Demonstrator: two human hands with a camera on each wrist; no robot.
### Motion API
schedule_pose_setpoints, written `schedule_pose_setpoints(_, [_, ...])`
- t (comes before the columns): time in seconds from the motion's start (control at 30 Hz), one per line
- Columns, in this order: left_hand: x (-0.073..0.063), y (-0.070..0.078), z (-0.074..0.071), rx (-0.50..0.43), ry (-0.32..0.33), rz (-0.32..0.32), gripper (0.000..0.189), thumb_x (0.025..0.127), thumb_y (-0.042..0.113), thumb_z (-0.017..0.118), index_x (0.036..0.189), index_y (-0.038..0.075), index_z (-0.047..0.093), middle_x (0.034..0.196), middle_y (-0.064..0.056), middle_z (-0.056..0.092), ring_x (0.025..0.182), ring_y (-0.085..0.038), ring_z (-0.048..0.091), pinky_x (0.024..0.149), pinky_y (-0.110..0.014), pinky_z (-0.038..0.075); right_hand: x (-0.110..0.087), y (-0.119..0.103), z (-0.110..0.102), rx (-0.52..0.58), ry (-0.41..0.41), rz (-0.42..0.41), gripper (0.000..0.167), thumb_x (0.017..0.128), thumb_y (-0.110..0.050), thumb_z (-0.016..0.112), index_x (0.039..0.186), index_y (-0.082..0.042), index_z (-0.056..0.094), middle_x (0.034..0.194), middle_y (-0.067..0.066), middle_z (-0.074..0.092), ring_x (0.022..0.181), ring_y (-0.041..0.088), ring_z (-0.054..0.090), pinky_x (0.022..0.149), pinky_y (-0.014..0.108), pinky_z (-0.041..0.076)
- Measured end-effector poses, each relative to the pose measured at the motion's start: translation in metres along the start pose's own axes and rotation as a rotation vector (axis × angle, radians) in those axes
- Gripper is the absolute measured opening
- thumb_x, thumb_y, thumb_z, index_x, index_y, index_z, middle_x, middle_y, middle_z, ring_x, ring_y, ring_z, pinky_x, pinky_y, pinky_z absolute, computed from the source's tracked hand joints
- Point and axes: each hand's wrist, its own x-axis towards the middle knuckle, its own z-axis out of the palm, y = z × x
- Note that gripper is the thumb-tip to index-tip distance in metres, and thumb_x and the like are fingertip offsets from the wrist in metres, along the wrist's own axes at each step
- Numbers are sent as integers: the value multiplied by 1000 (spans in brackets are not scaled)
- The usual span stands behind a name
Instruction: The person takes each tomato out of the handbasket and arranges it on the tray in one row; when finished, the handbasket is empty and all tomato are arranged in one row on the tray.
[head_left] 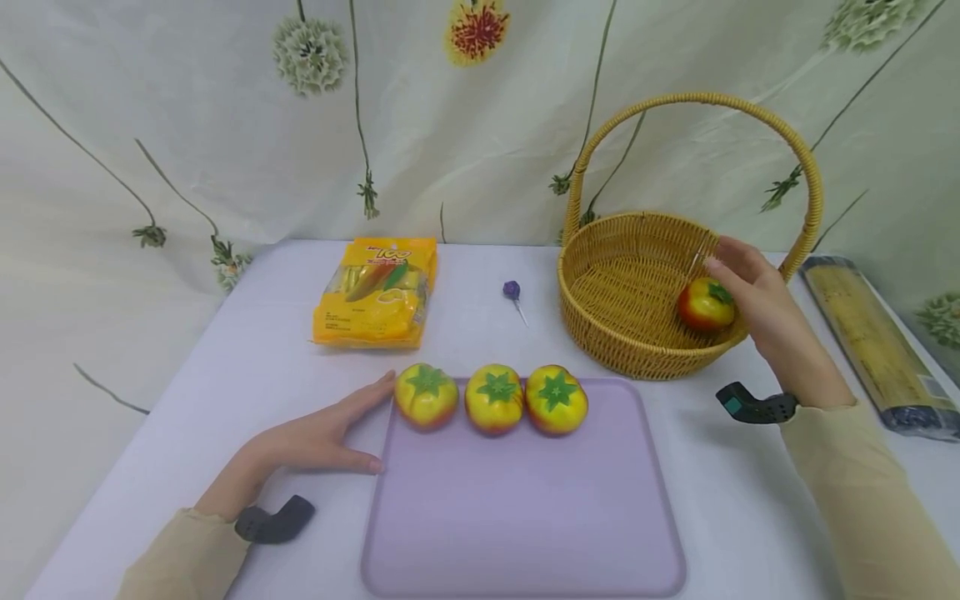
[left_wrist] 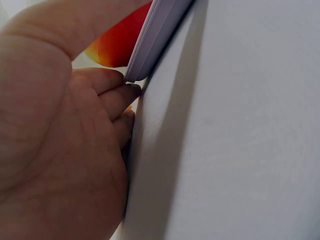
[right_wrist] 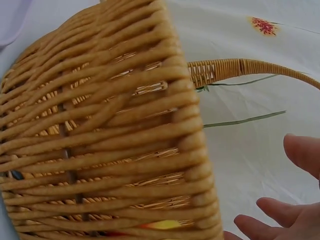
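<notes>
From the head, the left hand lies at the left edge of the tray, fingers loosely straight and holding nothing. Three fruits line the tray's far side; a fourth fruit sits inside the basket, under the right hand, whose grip is hard to judge here.

The left wrist view adds the palm, fingertips close against the tray's side, and a fruit's red flank, mostly hidden from above.

The right wrist view settles the grip: fingers spread apart, empty, beyond the basket's rim. Red and yellow show through its outer weave.
</notes>
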Motion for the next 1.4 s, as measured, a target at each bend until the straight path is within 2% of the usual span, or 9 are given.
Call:
schedule_pose_setpoints(0.17, [0, 2, 0, 6, 4, 0, 103, 76, 42, 75, 150, 6, 13, 155, -11, 5, 139, -30, 5, 108, -54, 11, 3, 2, 2, -16, -6, 0, 83, 91, -49, 52, 151, -10, 10, 155, 13, 7, 139, 29, 7, 110, 50, 4])
schedule_pose_setpoints(0.4, [0, 2, 0, 13, 2, -3, 103, 76, 43, 74, 150, 6, 12, 155, -11, 5, 139, -30, 5, 108, -54, 11, 4, 3, 4, -60, 4, 22, 85, 89, -50, 53, 151, -13, 8, 155, 13, 6, 139, 32, 7, 109, 53, 7])
schedule_pose_setpoints(0.67, [1, 1, 0, 8, -1, 1, 103, 77, 42, 74, 150, 6, 12, 155, -11, 5, 139, -30, 4, 108, -54, 11, 3, 2, 5, -102, 5, 16, 86, 90, -47, 56, 151, -10, 8, 155, 15, 4, 139, 34, 4, 109, 54, 8])
schedule_pose_setpoints(1.4, [1, 0, 0, 15, 7, 8, 103, 76, 43, 74, 150, 7, 12, 155, -11, 5, 139, -30, 5, 108, -53, 11, 19, 3, 5, -171, -75, 24, 83, 93, -34, 57, 149, -2, 5, 153, 20, -1, 138, 38, 0, 108, 55, 5])
